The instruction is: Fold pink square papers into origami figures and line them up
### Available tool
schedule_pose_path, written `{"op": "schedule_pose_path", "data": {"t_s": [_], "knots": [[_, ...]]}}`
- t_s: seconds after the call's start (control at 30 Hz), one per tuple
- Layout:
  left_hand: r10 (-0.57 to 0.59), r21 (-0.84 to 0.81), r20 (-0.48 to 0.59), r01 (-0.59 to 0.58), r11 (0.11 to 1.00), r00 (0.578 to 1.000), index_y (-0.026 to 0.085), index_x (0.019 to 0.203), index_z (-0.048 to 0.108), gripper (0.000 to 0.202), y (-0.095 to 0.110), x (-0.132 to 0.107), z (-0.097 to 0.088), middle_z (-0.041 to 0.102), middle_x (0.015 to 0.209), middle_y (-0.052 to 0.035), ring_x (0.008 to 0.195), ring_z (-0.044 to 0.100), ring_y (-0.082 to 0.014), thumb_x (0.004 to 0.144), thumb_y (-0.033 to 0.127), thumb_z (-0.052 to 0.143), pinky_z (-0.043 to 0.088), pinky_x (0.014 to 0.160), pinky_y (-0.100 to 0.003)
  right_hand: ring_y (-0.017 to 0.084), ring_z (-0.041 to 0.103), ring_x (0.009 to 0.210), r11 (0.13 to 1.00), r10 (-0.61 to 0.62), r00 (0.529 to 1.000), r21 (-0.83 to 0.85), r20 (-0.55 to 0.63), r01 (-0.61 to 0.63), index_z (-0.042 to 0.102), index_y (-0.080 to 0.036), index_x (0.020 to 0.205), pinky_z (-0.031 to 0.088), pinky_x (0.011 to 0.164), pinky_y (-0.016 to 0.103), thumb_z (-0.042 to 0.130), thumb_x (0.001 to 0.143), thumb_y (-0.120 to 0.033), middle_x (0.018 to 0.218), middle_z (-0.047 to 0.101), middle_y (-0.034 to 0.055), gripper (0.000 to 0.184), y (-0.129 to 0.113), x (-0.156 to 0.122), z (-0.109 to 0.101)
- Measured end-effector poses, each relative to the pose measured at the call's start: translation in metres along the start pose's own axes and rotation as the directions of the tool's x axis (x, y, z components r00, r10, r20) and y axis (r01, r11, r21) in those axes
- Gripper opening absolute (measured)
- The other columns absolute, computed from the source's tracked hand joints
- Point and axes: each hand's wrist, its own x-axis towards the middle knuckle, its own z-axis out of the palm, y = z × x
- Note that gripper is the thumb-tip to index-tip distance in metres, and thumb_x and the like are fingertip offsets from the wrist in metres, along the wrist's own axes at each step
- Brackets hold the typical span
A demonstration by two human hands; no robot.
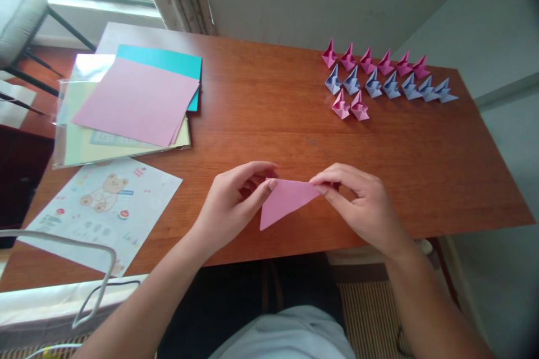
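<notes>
A piece of pink origami paper (287,198), folded into a triangle, is held over the front part of the wooden table. My left hand (240,196) grips its upper left corner, the thumb on the near face and the fingers behind. At the right corner, my right hand (357,199) pinches the paper's tip between thumb and fingers. The paper's lowest point hangs down toward the table's front edge. Both hands are closed, and the fingertips behind the paper are partly hidden.
Rows of folded paper figures, magenta (366,61), blue (373,85) and pink (359,106), stand at the back right of the table (261,106). Pink sheets (138,101) and a teal sheet (168,61) lie left, near a bear-printed sheet (105,207). A white cable (63,239) crosses the lower left.
</notes>
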Motion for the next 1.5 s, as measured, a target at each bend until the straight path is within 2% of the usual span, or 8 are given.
{"op": "schedule_pose_path", "data": {"t_s": [0.13,0.33,0.5,0.6,0.77,1.0,1.3,1.5], "knots": [[-0.104,-0.128,0.043,0.108,0.986,0.994,0.016,0.080,0.071,0.025,0.005,0.005,0.003,0.070,0.072,-0.0023,0.065,0.063,-0.0144,0.091,0.039,0.067,0.048,0.058,-0.021,0.017,0.068,0.086,0.998,-0.068,0.996,-0.017,-0.054,0.067,0.071,-0.026,0.095,0.053,0.079,0.031,0.062,0.095,-0.018,0.093,0.073,0.0001,0.012,-0.003,0.002,-0.004],[-0.139,-0.198,0.052,0.147,0.969,0.989,0.017,0.082,0.076,0.018,0.004,0.005,0.006,0.072,0.073,-0.0020,0.063,0.061,-0.0121,0.087,0.034,0.073,0.047,0.057,-0.020,0.019,0.067,0.083,0.999,0.001,0.972,-0.034,-0.236,-0.009,0.071,-0.027,0.092,0.055,0.077,0.034,0.067,0.093,-0.026,0.092,0.072,0.0015,0.005,0.000,0.002,0.003],[-0.201,-0.298,-0.033,0.182,0.937,0.979,0.017,0.083,0.079,0.019,0.003,0.003,0.007,0.073,0.070,-0.0029,0.060,0.061,-0.0124,0.083,0.036,0.078,0.049,0.055,-0.021,0.020,0.068,0.095,0.973,0.155,0.919,0.218,-0.364,-0.078,0.066,-0.028,0.115,0.058,0.083,0.035,0.067,0.093,-0.034,0.104,0.071,0.0043,0.022,0.008,0.003,0.017],[-0.229,-0.355,-0.104,0.179,0.918,0.968,0.017,0.080,0.079,0.018,0.004,0.004,0.009,0.071,0.066,-0.0018,0.057,0.059,-0.0109,0.081,0.036,0.080,0.048,0.053,-0.020,0.019,0.069,0.094,0.913,0.232,0.924,0.395,-0.303,-0.100,0.065,-0.027,0.116,0.058,0.081,0.033,0.064,0.095,-0.037,0.104,0.071,0.0040,0.023,0.011,0.001,0.025],[-0.283,-0.469,-0.120,0.197,0.861,0.952,0.017,0.078,0.077,0.018,0.005,0.007,0.014,0.068,0.063,-0.0004,0.053,0.055,-0.0089,0.080,0.034,0.082,0.045,0.049,-0.018,0.018,0.069,0.078,0.848,0.313,0.942,0.482,-0.120,-0.220,0.070,-0.024,0.100,0.058,0.070,0.030,0.064,0.094,-0.042,0.089,0.074,0.0033,0.021,0.007,-0.006,0.035],[-0.282,-0.577,-0.098,0.176,0.797,0.954,0.018,0.084,0.078,0.013,0.005,0.009,0.017,0.067,0.063,0.0011,0.052,0.053,-0.0057,0.081,0.029,0.081,0.043,0.048,-0.015,0.015,0.069,0.073,0.806,0.308,0.947,0.555,-0.096,-0.206,0.073,-0.024,0.095,0.058,0.066,0.026,0.066,0.093,-0.042,0.083,0.075,0.0014,0.019,-0.002,-0.008,0.041],[-0.314,-0.591,-0.067,0.216,0.778,0.947,0.016,0.090,0.079,0.018,0.007,0.007,0.013,0.065,0.065,0.0002,0.054,0.053,-0.0067,0.083,0.033,0.078,0.045,0.050,-0.016,0.017,0.069,0.075,0.807,0.302,0.951,0.549,-0.064,-0.219,0.075,-0.025,0.099,0.059,0.068,0.028,0.067,0.091,-0.047,0.089,0.075,0.0034,0.025,-0.003,-0.008,0.044],[-0.244,-0.471,-0.074,0.182,0.863,0.967,0.017,0.108,0.075,0.026,0.003,0.005,0.018,0.072,0.084,-0.0028,0.065,0.061,-0.0102,0.087,0.032,0.074,0.051,0.058,-0.019,0.020,0.072,0.085,0.836,0.282,0.956,0.509,-0.082,-0.203,0.075,-0.026,0.100,0.060,0.074,0.031,0.065,0.093,-0.045,0.096,0.077,0.0045,0.023,-0.005,-0.007,0.044]]}}
